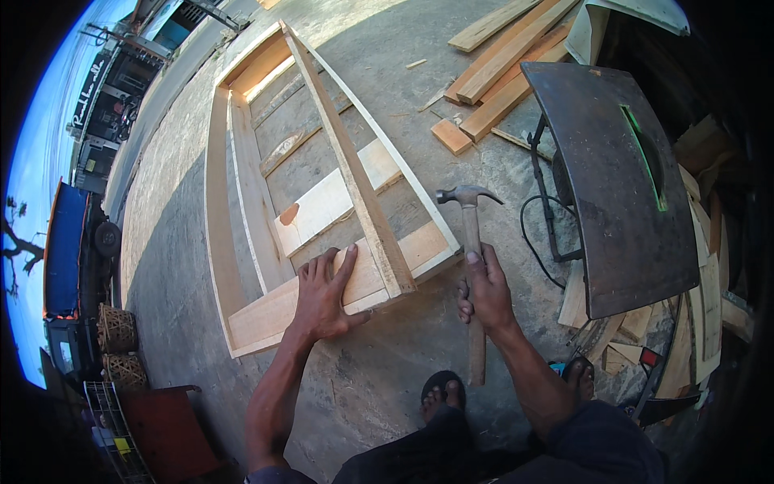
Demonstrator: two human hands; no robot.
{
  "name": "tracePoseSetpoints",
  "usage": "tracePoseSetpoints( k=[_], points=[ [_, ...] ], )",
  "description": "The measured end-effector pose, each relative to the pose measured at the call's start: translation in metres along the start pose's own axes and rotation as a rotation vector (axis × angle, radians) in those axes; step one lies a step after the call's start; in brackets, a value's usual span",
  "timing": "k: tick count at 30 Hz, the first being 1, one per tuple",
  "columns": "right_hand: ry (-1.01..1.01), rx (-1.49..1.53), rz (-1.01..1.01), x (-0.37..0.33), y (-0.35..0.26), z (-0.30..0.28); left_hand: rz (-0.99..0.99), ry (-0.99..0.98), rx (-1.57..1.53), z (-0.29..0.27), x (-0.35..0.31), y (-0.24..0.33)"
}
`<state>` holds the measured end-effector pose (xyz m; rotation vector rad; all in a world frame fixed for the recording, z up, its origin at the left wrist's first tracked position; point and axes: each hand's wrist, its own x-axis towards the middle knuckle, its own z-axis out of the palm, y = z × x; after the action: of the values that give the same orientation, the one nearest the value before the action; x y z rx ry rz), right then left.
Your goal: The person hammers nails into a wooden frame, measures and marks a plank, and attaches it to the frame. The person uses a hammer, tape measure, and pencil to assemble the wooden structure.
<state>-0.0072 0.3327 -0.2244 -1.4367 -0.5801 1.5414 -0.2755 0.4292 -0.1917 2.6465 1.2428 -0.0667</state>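
A long wooden frame of pale boards lies on the concrete, with a lengthwise board and several crosspieces inside. My left hand grips its near end board, fingers spread over the top and thumb at the near edge. To the right of the frame's near corner, my right hand is wrapped round the wooden handle of a claw hammer. The hammer stands head up, apart from the frame, its claw pointing right. Where boards meet under my left palm is hidden.
A dark table saw with a green-edged slot stands at the right, a black cable beside it. Planks are piled at the far right, and offcuts lie below the saw. My sandalled foot is near the frame. Baskets stand far left.
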Motion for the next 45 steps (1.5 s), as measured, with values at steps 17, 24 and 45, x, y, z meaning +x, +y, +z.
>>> tracePoseSetpoints(
  k=[17,24,45],
  points=[
    [-0.186,-0.202,0.031,0.002,0.036,-0.001,-0.044,-0.013,-0.006,-0.001,0.005,0.010],
    [0.284,-0.235,0.051,-0.024,0.110,-0.046,-0.040,0.018,0.024,0.012,0.011,0.013],
    [0.711,-1.417,1.230,-0.618,0.198,-0.470,-0.444,0.031,0.018,0.057,0.122,-0.040]
  ],
)
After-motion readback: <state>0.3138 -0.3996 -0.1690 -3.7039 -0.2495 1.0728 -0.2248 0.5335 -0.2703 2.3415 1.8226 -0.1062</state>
